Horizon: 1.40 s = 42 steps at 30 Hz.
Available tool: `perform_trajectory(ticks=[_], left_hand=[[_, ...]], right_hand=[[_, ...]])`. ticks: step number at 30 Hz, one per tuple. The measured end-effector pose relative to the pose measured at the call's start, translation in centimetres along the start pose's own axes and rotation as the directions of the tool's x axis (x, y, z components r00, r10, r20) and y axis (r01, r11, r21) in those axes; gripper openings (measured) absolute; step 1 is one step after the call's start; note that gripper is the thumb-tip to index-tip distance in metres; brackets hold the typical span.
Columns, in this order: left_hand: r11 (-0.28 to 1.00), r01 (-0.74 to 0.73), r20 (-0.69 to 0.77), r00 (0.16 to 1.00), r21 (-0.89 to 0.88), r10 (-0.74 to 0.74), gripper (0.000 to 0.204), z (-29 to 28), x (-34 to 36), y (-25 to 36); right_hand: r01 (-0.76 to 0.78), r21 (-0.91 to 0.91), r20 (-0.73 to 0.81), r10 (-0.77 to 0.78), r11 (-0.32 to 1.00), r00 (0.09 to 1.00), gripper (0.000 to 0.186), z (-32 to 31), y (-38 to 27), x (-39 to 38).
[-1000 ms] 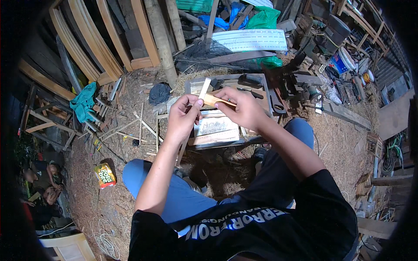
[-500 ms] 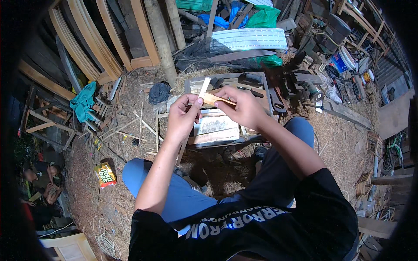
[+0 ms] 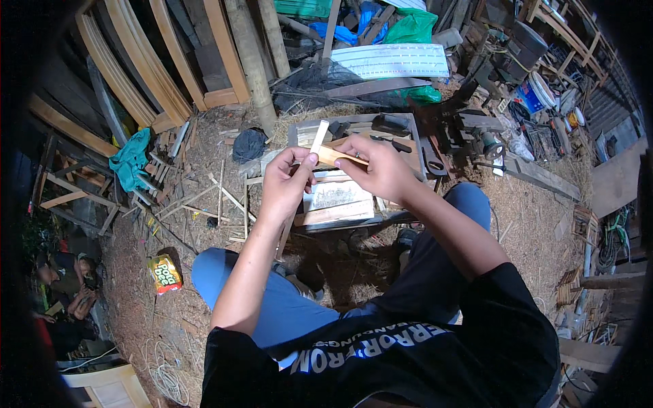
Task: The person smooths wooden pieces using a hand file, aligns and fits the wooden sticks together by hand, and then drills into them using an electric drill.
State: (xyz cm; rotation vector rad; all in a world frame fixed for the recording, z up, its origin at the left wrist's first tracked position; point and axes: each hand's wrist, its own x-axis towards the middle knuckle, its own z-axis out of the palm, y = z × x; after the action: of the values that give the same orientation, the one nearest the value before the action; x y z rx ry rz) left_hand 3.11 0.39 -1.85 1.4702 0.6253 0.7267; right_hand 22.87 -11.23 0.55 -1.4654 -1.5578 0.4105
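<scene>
The left grip (image 3: 286, 178) is narrowing to a thumb-and-finger pinch around the lower end of a pale wood strip (image 3: 319, 138), which is pointing towards twelve o'clock. The right grip (image 3: 373, 165) is pinching just as narrowly, holding a yellowish piece of wood (image 3: 329, 156) that is running towards three or four o'clock. The two pieces are meeting by the left thumb; whether they are joining or only touching, I cannot tell. Both are sitting above a low bench (image 3: 417, 141).

The bench's raised grey rim is enclosing flat wood pieces, and a dark blocky tool (image 3: 392, 125) is lying at one to two o'clock from the hands. At six o'clock, below the fingers, a pale board (image 3: 337, 196) is showing dark marks. A saw (image 3: 432, 160) is resting by the rim at three o'clock.

Further out, a white-and-blue bucket (image 3: 537, 94) is standing between two and three o'clock, its contents too small to tell. At eight o'clock a shiny snack bag (image 3: 164, 274) is lying on the crumbly brown floor (image 3: 129, 306). A crumpled black plastic bundle (image 3: 249, 146) and, farther off, a wrinkled green cloth (image 3: 130, 161) are lying at nine; smooth wooden frames (image 3: 146, 61) are leaning at ten.
</scene>
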Motion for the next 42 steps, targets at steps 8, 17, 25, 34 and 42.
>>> perform_trajectory(ticks=[8,17,25,34,42], left_hand=[[1.000,0.012,0.000,1.000,0.002,-0.012,0.019,-0.1,0.0,-0.1],[0.999,0.034,0.002,0.999,0.043,-0.034,0.019,-0.3,-0.2,0.4],[1.000,0.027,0.017,0.999,0.008,-0.027,0.016,-0.2,-0.2,0.0],[0.998,0.044,0.011,0.999,-0.035,-0.043,0.015,0.4,-0.4,0.1],[0.999,0.033,0.006,0.999,-0.042,-0.033,0.011,0.3,-0.7,-0.3]], right_hand=[[-0.077,0.002,0.060,0.077,0.997,0.995,0.022,-0.2,-0.4,0.0],[-0.109,0.059,0.081,0.104,0.992,0.991,0.020,-0.2,-0.2,-0.1],[-0.076,0.063,0.073,0.072,0.995,0.995,0.020,-0.2,0.1,0.0],[-0.169,0.267,0.152,0.131,0.949,0.980,0.016,0.3,1.2,-0.3],[-0.204,0.252,0.157,0.168,0.946,0.973,0.016,0.4,0.8,-0.4]])
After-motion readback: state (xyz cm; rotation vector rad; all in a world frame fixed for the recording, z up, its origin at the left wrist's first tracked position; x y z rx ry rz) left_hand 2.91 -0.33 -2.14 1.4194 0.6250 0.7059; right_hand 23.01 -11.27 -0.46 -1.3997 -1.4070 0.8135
